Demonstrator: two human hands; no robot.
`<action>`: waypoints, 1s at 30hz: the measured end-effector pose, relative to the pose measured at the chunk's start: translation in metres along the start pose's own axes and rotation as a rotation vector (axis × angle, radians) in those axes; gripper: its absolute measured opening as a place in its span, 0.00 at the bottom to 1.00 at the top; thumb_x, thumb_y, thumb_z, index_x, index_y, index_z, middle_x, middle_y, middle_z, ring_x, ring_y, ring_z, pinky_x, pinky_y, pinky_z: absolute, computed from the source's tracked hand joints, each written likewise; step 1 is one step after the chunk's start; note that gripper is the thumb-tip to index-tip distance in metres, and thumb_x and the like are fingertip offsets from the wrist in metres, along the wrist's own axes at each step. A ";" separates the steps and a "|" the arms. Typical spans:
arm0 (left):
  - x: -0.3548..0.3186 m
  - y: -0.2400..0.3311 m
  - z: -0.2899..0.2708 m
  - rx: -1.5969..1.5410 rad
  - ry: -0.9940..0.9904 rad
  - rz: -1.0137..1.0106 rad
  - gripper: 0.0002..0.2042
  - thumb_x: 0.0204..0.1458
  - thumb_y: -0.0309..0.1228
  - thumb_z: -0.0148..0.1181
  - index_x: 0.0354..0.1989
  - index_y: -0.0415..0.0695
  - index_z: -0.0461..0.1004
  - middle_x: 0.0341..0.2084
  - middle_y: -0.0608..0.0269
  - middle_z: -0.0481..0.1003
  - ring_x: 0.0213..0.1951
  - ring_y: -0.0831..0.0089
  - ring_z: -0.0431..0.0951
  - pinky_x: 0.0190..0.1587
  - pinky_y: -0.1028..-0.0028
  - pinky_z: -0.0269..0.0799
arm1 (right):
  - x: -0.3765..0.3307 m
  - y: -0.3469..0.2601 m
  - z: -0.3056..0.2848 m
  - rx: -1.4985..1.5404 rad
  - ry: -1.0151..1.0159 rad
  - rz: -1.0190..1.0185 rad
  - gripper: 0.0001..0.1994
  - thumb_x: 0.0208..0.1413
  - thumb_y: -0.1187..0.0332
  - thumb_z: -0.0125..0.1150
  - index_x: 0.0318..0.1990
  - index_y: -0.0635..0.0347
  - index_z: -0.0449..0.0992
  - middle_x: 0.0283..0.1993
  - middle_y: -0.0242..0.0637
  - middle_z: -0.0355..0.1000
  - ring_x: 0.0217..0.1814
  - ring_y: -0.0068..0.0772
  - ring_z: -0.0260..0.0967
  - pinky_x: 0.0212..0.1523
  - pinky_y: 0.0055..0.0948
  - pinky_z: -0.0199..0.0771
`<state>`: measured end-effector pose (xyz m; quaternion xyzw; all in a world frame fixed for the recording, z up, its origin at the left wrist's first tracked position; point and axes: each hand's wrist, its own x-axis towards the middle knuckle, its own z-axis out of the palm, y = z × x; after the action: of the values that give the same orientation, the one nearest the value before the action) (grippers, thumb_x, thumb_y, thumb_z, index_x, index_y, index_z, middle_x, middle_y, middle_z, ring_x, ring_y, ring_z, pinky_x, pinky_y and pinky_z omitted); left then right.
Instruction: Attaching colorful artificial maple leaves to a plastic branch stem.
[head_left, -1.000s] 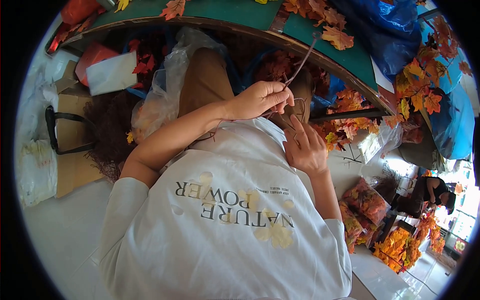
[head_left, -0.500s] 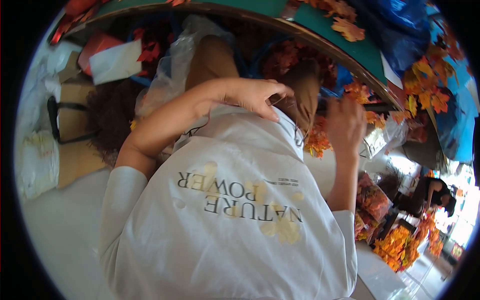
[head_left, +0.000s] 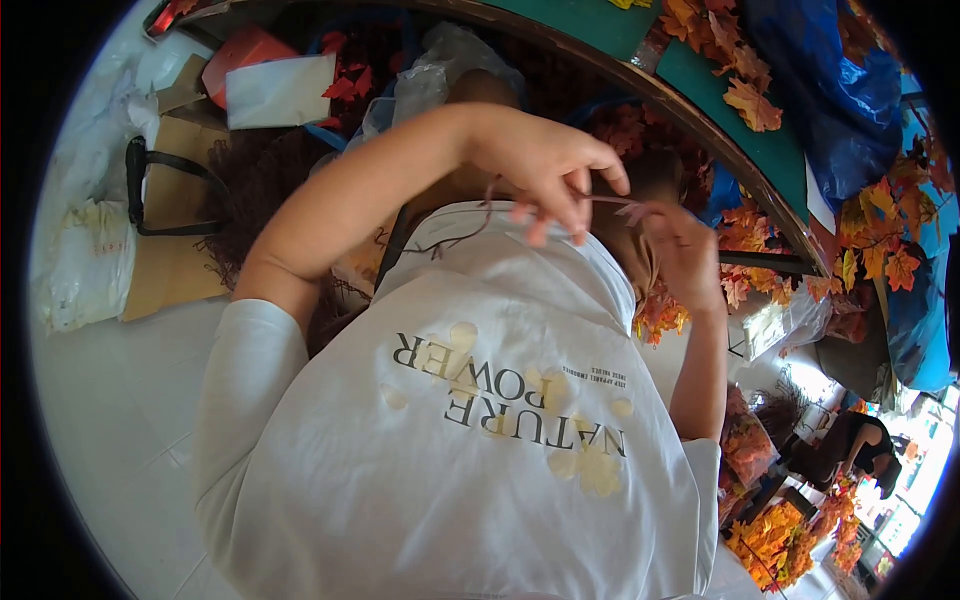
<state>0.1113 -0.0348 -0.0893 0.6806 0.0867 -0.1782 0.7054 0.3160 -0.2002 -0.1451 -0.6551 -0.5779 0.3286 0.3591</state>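
Left hand (head_left: pixel 545 170) grip pinches thin brown stem (head_left: pixel 600 200); right hand (head_left: pixel 685 255) grip holding its 3 o'clock end, risen closer since.

Little room is left around the hands (head_left: pixel 545 170), which are held close together above the white shirt (head_left: pixel 450 440) with a thin brown stem (head_left: pixel 600 200) stretched between them, and the way ahead is closed off by the curved edge of the green tabletop (head_left: pixel 700 95), where orange leaves (head_left: pixel 752 103) and a blue plastic bag (head_left: pixel 820 70) are piled. The space under that edge is filled by clear plastic bags (head_left: pixel 440 70), red leaves (head_left: pixel 345 80) and dark twigs (head_left: pixel 255 190), while to the left a cardboard sheet (head_left: pixel 165 270) and a white bag (head_left: pixel 75 270) are spread over the floor. Open passage is offered only by the bare pale floor (head_left: pixel 110 430) at the lower left.
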 end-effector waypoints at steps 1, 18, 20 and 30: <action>-0.011 -0.005 -0.007 -0.014 -0.149 -0.031 0.24 0.50 0.22 0.55 0.55 0.31 0.56 0.34 0.49 0.76 0.28 0.75 0.76 0.29 0.76 0.73 | -0.004 0.009 -0.007 0.044 0.100 0.011 0.07 0.59 0.70 0.52 0.40 0.62 0.75 0.20 0.27 0.63 0.22 0.12 0.53 0.22 0.17 0.57; -0.064 -0.157 0.018 0.550 0.626 -0.142 0.12 0.52 0.30 0.56 0.43 0.38 0.67 0.38 0.51 0.71 0.40 0.67 0.75 0.40 0.70 0.72 | -0.076 0.111 -0.101 -0.095 0.639 0.214 0.13 0.62 0.65 0.47 0.42 0.63 0.76 0.19 0.21 0.60 0.19 0.09 0.49 0.19 0.15 0.49; -0.064 -0.174 0.008 0.748 0.405 -0.321 0.12 0.53 0.32 0.54 0.41 0.36 0.68 0.34 0.47 0.72 0.38 0.63 0.76 0.39 0.69 0.72 | -0.085 0.131 -0.106 -0.171 0.617 0.341 0.13 0.61 0.64 0.49 0.42 0.63 0.76 0.23 0.26 0.69 0.21 0.11 0.54 0.20 0.18 0.54; -0.101 -0.171 -0.008 0.399 0.143 -0.494 0.24 0.60 0.48 0.42 0.40 0.34 0.70 0.30 0.55 0.74 0.36 0.66 0.73 0.41 0.70 0.68 | -0.089 0.193 -0.060 -0.681 -0.398 0.266 0.30 0.44 0.67 0.61 0.57 0.61 0.63 0.49 0.51 0.69 0.52 0.50 0.67 0.49 0.37 0.68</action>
<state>-0.0435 -0.0147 -0.2119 0.7746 0.2618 -0.3094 0.4854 0.4567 -0.3082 -0.2761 -0.7291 -0.6220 0.2823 -0.0422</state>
